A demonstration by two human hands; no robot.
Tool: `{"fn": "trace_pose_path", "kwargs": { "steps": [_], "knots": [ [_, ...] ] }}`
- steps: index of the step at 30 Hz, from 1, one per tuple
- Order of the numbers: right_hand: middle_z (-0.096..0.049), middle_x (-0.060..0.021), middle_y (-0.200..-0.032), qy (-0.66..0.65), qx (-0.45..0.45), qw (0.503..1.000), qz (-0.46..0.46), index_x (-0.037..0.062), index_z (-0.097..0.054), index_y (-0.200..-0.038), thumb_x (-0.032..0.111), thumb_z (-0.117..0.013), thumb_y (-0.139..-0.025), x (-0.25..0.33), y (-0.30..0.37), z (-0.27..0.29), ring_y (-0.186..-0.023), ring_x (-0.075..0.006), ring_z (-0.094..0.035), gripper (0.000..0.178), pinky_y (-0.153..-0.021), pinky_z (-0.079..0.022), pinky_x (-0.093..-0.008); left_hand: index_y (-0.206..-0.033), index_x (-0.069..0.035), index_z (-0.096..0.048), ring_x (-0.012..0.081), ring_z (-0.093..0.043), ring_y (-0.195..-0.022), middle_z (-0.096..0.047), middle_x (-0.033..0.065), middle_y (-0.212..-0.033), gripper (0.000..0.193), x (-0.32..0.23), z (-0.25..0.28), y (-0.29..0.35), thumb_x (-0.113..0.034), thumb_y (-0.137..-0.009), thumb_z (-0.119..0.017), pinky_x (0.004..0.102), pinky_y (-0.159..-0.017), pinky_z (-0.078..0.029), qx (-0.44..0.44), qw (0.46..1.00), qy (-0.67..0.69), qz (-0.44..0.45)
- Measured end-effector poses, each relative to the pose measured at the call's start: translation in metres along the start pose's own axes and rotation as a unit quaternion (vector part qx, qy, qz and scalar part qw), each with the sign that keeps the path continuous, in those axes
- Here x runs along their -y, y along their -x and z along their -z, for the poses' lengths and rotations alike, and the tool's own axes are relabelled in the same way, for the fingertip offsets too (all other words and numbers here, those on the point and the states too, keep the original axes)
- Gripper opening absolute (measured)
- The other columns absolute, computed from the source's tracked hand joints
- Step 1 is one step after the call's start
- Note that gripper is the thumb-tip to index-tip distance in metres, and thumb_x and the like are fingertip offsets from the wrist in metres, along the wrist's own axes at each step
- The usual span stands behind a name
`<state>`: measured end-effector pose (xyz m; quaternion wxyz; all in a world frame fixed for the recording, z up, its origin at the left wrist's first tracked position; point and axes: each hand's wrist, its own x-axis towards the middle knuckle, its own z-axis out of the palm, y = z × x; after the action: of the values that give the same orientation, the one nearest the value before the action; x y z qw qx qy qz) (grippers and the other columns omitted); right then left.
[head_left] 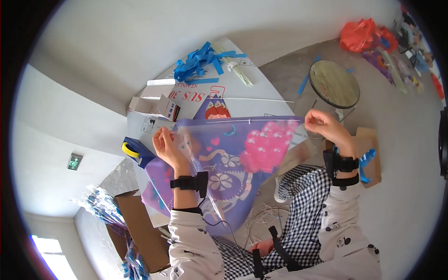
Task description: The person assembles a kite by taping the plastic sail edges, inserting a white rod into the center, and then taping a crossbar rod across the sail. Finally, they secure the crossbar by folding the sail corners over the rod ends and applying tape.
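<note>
A purple kite sheet [224, 163] printed with a cartoon figure and pink balloons hangs across my lap and the table edge. A thin white rod lies along its upper edge. My left hand [166, 143] pinches near the sheet's upper left corner. At the upper right corner, my right hand [323, 124] has thumb and fingers closed on the sheet's edge. The edge is stretched nearly straight between the hands. Beyond it, another purple printed piece [217, 108] lies on the table. Black straps with small devices circle both my wrists.
On the white table [186, 95] lie blue ribbons [200, 63], a bundle of thin rods [235, 67] and an opened small carton [156, 103]. A blue and yellow tape dispenser [137, 151] sits at left. Nearby stand a round stool [334, 84] and cardboard boxes [142, 228].
</note>
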<state>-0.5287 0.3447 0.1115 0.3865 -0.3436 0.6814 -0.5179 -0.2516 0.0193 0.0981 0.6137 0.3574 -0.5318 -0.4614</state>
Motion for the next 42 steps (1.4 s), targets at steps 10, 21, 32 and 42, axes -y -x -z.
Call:
{"fn": "trace_pose_path", "kwargs": {
  "steps": [10, 21, 32, 42],
  "knots": [
    [-0.057, 0.002, -0.083, -0.051, -0.011, 0.996, -0.07, 0.005, -0.056, -0.094, 0.012, -0.06, -0.093, -0.068, -0.054, 0.019, -0.076, -0.0074, -0.051, 0.008, -0.068, -0.042, -0.0239, -0.097, -0.008, -0.061, 0.0102, -0.057, -0.076, -0.06, -0.0006, -0.083, 0.007, 0.067, -0.03, -0.016, -0.012, -0.093, -0.064, 0.0252, -0.071, -0.049, 0.037, 0.962, 0.175, 0.208],
    [-0.064, -0.0083, -0.08, 0.058, -0.197, 0.977, -0.057, 0.0006, -0.059, -0.098, 0.012, -0.066, -0.087, -0.074, -0.053, 0.024, -0.074, -0.0173, -0.061, 0.017, -0.067, -0.049, -0.0314, -0.091, -0.006, -0.063, 0.0107, -0.058, -0.077, -0.06, 0.0003, -0.082, 0.011, 0.073, -0.034, -0.017, -0.015, -0.092, -0.067, 0.0235, -0.071, -0.049, 0.056, 0.951, 0.079, 0.293],
    [-0.066, -0.0109, -0.082, 0.146, -0.157, 0.973, -0.083, 0.0014, -0.061, -0.091, 0.011, -0.067, -0.084, -0.09, -0.06, 0.027, -0.077, -0.0211, -0.063, 0.014, -0.068, -0.05, -0.0335, -0.091, -0.007, -0.06, 0.0116, -0.058, -0.065, -0.063, 0.0017, -0.075, 0.012, 0.082, -0.015, -0.007, -0.018, -0.094, -0.063, 0.0231, -0.06, -0.045, 0.102, 0.979, 0.001, 0.178],
    [-0.06, -0.0024, -0.077, 0.218, -0.159, 0.961, -0.065, 0.0021, -0.058, -0.088, 0.01, -0.062, -0.088, -0.08, -0.064, 0.014, -0.073, -0.0112, -0.057, 0.009, -0.065, -0.047, -0.0273, -0.095, -0.007, -0.055, 0.0074, -0.051, -0.066, -0.058, -0.0008, -0.078, 0.015, 0.087, -0.022, -0.006, -0.022, -0.097, -0.06, 0.024, -0.061, -0.041, 0.08, 0.965, -0.236, 0.078]
  ]
}}
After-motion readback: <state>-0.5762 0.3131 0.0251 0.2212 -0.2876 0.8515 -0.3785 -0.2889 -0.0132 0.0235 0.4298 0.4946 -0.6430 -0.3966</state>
